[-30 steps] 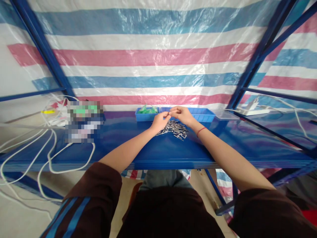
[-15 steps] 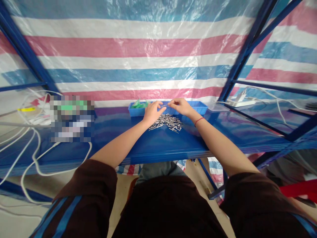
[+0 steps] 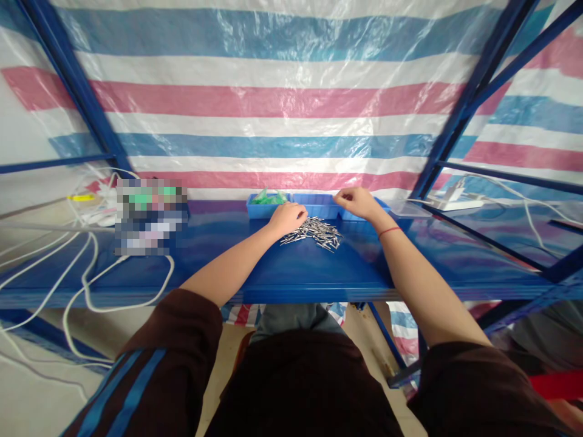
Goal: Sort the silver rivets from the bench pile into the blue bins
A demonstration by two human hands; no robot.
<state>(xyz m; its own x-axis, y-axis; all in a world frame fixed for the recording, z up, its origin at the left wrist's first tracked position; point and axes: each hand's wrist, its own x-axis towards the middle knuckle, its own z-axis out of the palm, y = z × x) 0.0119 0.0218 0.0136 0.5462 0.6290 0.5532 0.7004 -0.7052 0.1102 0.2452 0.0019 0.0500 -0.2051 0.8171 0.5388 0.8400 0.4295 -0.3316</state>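
Observation:
A pile of small silver metal pins (image 3: 314, 233) lies on the blue shelf (image 3: 291, 267). My left hand (image 3: 286, 217) rests at the pile's left edge, fingers curled down onto the pins. My right hand (image 3: 356, 200) hovers over the blue tray (image 3: 319, 207) behind the pile, its fingers pinched together; what they hold is too small to tell. A red string circles my right wrist. A second small blue tray (image 3: 266, 209) holds green pieces (image 3: 269, 197).
White cables (image 3: 91, 273) loop over the shelf's left side beside a blurred box (image 3: 148, 215). A clear plastic lid (image 3: 407, 209) lies right of the trays. Blue frame posts (image 3: 460, 115) and a striped tarp stand behind. A power strip (image 3: 455, 200) sits far right.
My hands were together above the pile; the left has dropped to the pile's edge and the right has moved right over the blue tray.

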